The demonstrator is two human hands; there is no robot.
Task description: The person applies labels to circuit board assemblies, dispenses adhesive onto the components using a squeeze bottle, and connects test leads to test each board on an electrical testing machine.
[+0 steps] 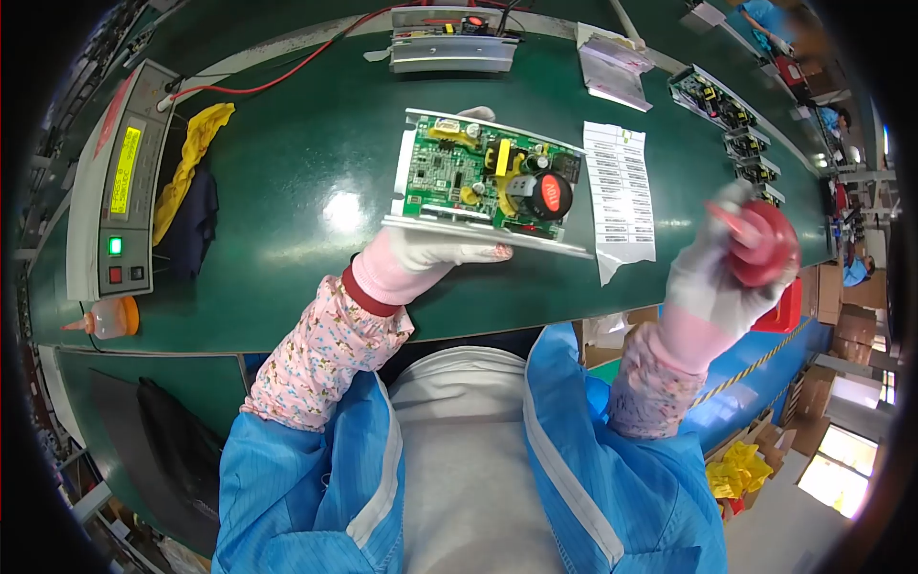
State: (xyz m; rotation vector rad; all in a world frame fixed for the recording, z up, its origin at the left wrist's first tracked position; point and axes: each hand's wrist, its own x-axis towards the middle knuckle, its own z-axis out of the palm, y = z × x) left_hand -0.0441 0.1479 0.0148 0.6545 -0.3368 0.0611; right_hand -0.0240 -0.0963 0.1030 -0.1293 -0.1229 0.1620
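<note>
A green circuit board in a silver metal frame (449,172) is tilted above the green bench, its parts facing me, with a round black component bearing a red label. My left hand (430,253), in a white and pink glove, grips the frame from below and behind. On the right, my right hand (722,277), gloved too and slightly blurred, is closed around a red bottle (765,244) with a pointed tip directed up and left. Between the hands a sheet of printed labels (620,191) lies on the bench.
A tester with a lit yellow-green display (124,172) stands at the left, beside a yellow cloth (191,163) and a small orange-capped bottle (115,318). Metal-framed units (451,55) sit at the back, more boards (717,100) at the back right. People in blue are farther right.
</note>
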